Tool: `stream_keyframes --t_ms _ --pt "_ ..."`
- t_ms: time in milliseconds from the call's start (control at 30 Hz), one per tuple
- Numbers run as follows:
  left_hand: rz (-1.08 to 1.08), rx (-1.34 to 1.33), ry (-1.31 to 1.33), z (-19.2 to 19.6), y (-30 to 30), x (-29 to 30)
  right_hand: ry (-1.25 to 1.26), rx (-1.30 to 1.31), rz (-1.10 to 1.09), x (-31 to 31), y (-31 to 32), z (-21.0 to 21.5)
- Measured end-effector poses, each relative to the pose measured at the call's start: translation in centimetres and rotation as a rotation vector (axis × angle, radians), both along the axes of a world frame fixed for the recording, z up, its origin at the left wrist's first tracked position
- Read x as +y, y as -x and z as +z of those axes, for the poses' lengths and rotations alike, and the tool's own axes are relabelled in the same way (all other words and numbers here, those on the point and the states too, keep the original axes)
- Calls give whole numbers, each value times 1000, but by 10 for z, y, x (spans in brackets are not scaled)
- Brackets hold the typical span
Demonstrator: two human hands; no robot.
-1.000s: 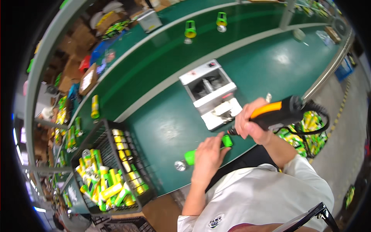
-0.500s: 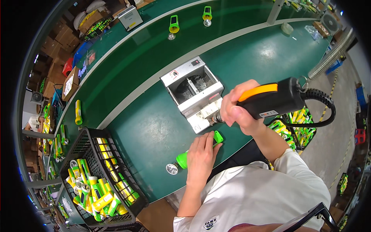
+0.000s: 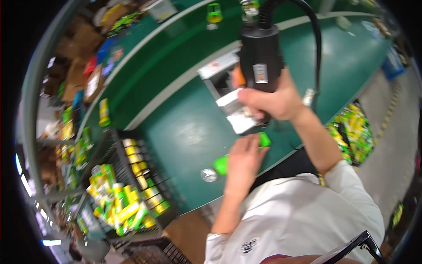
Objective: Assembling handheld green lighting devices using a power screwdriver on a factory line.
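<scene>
My left hand is closed over a green flashlight that lies on the green worktable. The flashlight's round silver reflector sticks out on the left, and its other green end shows past my fingertips. In my right hand is a black electric screwdriver with an orange lever, its cable running up from the top. It stands nearly upright, with its lower end just beyond the flashlight's right end; the bit is blurred. Directly behind it, a silver screw feeder is partly hidden by the tool and hand.
A black plastic crate of yellow and green flashlights stands at the left. More flashlights are piled low at the right. Beyond the table's pale rail runs a green belt with a flashlight upright on it. The screwdriver's cable loops over the table.
My right hand has swung the screwdriver from lying sideways beside the feeder to nearly upright. My left hand stays on the flashlight. The whole view has shifted and blurred.
</scene>
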State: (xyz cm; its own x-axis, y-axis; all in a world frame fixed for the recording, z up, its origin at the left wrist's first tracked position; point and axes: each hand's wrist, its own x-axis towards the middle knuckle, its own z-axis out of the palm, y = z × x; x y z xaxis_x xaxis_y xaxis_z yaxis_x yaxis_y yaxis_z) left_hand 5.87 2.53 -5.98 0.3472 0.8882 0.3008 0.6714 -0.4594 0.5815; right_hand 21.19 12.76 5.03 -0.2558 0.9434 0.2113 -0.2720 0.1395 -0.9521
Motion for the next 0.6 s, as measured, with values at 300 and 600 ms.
stream_keyframes --t_ms 300,600 --pt "-10 53 2 -4 -2 3 -69 97 -79 -43 -25 -19" --pt "-3 33 9 -4 -7 4 -94 88 -107 -53 -28 -43"
